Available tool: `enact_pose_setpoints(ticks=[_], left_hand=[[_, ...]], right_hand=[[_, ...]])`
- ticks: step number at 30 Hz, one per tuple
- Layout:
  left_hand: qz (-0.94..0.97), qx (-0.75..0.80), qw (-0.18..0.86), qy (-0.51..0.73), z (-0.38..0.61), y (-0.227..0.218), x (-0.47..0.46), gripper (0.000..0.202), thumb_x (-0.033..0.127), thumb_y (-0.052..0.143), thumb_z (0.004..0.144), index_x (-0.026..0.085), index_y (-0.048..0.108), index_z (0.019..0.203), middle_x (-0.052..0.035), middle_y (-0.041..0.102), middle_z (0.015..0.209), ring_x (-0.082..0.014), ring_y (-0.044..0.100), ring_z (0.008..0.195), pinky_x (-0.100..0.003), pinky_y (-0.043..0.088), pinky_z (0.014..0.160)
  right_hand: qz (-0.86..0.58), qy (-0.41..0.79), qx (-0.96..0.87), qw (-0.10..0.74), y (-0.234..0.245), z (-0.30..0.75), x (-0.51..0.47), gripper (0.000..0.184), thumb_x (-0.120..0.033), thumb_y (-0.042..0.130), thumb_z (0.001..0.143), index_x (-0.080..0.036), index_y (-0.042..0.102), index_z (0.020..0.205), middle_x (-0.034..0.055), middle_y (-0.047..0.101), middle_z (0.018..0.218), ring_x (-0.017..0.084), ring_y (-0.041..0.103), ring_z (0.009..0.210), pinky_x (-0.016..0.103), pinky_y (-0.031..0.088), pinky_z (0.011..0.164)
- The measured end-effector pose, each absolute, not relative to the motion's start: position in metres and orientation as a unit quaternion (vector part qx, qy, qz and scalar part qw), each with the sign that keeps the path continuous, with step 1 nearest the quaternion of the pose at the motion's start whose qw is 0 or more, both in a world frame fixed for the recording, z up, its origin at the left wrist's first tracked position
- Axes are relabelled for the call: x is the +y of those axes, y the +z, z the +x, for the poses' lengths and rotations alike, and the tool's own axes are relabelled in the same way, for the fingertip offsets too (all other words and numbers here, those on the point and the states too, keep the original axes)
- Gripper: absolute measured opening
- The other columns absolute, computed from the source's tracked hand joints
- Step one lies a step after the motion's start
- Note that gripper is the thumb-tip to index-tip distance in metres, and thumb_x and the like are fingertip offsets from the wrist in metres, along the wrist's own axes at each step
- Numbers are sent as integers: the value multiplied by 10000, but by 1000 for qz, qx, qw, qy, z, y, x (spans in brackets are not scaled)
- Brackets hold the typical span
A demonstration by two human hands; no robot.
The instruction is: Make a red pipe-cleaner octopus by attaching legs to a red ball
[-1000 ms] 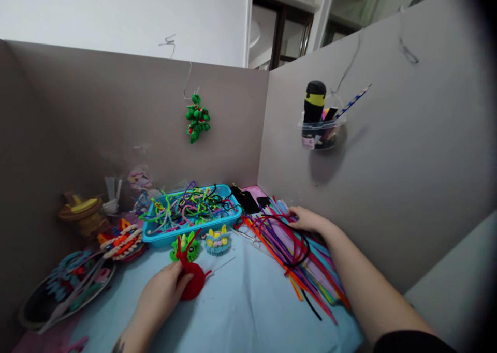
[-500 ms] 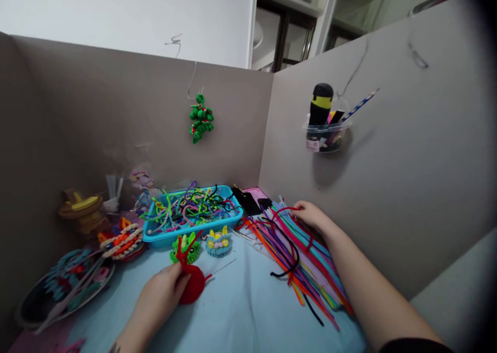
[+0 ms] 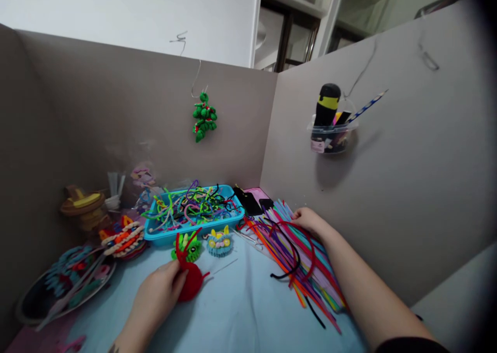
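My left hand (image 3: pixel 157 296) is closed on a red fuzzy ball (image 3: pixel 191 284) made of pipe cleaner, with red ends sticking up from it, on the light blue table cover. My right hand (image 3: pixel 310 222) rests on a spread pile of straight coloured pipe cleaners (image 3: pixel 303 270) at the right. Its fingers pinch a red pipe cleaner (image 3: pixel 306 239) that loops up out of the pile. A bent black pipe cleaner (image 3: pixel 289 262) lies on the pile's near side.
A blue tray (image 3: pixel 194 223) of tangled pipe cleaners sits at the back. Small green (image 3: pixel 190 247) and blue-yellow (image 3: pixel 219 241) fuzzy figures stand in front of it. More craft pieces and a plate (image 3: pixel 62 291) lie left. Grey partitions enclose the table; a clear cup of pens (image 3: pixel 330 133) hangs right.
My right hand has drawn a red pipe cleaner up and out of the pile, so it now arches over it. My left hand stays on the red ball.
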State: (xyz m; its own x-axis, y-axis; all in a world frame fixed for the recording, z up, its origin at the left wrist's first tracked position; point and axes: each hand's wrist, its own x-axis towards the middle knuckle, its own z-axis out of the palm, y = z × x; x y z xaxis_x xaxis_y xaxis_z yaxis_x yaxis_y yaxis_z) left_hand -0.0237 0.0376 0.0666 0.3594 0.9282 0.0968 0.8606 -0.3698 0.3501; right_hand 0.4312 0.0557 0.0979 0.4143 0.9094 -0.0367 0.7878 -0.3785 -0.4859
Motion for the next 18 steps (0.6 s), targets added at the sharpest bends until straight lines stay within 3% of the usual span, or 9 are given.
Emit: enact_pose_setpoints(ticks=[5, 8, 12, 16, 18], left_hand=[[765, 575, 145, 251, -29, 67, 39, 288, 374, 390, 844, 201, 587, 962, -96, 710, 959, -234, 647, 823, -312, 459, 723], [721, 587, 199, 310, -30, 69, 40, 282, 389, 444, 812, 199, 605, 943, -76, 718, 945, -224, 652, 794, -300, 466, 706], [628, 614, 287, 382, -33, 67, 43, 305, 462, 538, 738, 178, 634, 797, -48, 711, 781, -216, 637, 674, -287, 459, 621], [597, 616, 329, 394, -42, 64, 48, 428, 531, 507, 725, 131, 653, 758, -67, 704, 720, -223, 648, 693, -278, 476, 596], [595, 602, 359, 394, -49, 65, 49, 483, 517, 514, 711, 104, 671, 906, -110, 727, 859, -233, 668, 765, -298, 504, 637]], right_hand=[[-831, 130, -494, 218, 100, 434, 55, 181, -221, 598, 666, -168, 540, 503, -26, 500, 414, 113, 480, 415, 211, 338, 434], [-828, 63, -490, 266, 106, 437, 52, 137, -236, 507, 746, -167, 582, 655, 8, 581, 522, 138, 541, 512, 217, 381, 498], [-785, -37, -518, 337, 119, 437, 47, 204, -275, 444, 816, -177, 582, 930, 78, 673, 844, 185, 608, 750, 258, 434, 671], [-763, -76, -534, 358, 129, 433, 45, 110, -248, 542, 732, -192, 604, 803, 59, 649, 678, 212, 591, 625, 307, 429, 632], [-748, -136, -506, 407, 134, 429, 43, 206, -247, 501, 767, -174, 608, 927, 92, 667, 742, 241, 612, 664, 345, 442, 648]])
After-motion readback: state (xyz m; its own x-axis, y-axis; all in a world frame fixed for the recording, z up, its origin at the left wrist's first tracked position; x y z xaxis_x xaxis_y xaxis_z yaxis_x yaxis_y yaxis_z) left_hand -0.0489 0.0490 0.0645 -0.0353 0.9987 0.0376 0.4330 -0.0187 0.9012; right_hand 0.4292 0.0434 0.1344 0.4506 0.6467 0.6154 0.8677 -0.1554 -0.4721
